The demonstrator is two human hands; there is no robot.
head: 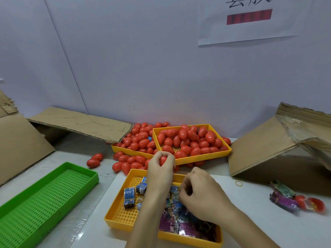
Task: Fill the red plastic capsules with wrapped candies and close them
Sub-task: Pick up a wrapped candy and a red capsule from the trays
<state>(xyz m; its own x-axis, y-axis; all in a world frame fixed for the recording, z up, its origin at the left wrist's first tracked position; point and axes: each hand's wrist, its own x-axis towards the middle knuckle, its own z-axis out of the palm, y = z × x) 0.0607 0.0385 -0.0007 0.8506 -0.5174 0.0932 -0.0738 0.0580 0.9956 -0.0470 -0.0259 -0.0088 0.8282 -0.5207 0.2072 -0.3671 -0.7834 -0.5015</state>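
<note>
Gripping a red egg-shaped plastic capsule (163, 160) with curled fingers, the left hand (160, 169) hovers at twelve o'clock of the yellow perforated plastic tray of wrapped candies (123, 219). The right hand (200, 191), fingers curled down into those candies (172, 204), sits at three o'clock of the left; whether it pinches one cannot be told.

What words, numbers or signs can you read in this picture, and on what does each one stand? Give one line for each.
White paper sheet on the wall: large black characters, cut off by the top edge, not readable; the red bar under them is blurred.
Wrapped candies in the yellow tray: "6" on several wrappers; the remaining print is too small.
Purple wrappers at right: print blurred.
</note>
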